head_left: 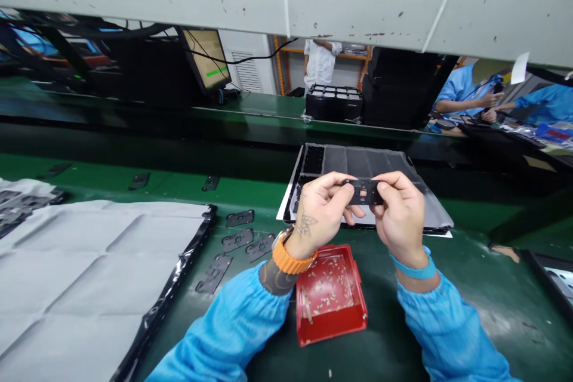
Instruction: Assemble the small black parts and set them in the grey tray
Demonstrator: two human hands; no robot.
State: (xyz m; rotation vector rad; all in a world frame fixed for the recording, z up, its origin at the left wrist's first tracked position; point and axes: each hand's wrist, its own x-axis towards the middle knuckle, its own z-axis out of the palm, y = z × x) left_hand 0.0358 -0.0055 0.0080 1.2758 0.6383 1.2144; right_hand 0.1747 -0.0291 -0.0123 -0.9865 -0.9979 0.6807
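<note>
Both hands are raised over the green bench, pinching one small black plastic bracket [363, 191] between them. My left hand [320, 215], with a tattoo and an orange watch strap, grips the part's left end. Gripping its right end is my right hand [400, 215], which wears a blue wrist strap. Right below the hands stands a red tray [353, 313] holding several tiny pale parts. Behind the hands lies a black compartment tray [313, 159] partly covered by a grey sheet [371, 162].
Several grey flat brackets [237, 240] lie loose on the bench left of the red tray. A large grey sheet [85, 274] with a black edge covers the left. Behind the conveyor stand a monitor [209, 59] and a black crate [333, 101]. Other people in blue work at the far right [470, 92].
</note>
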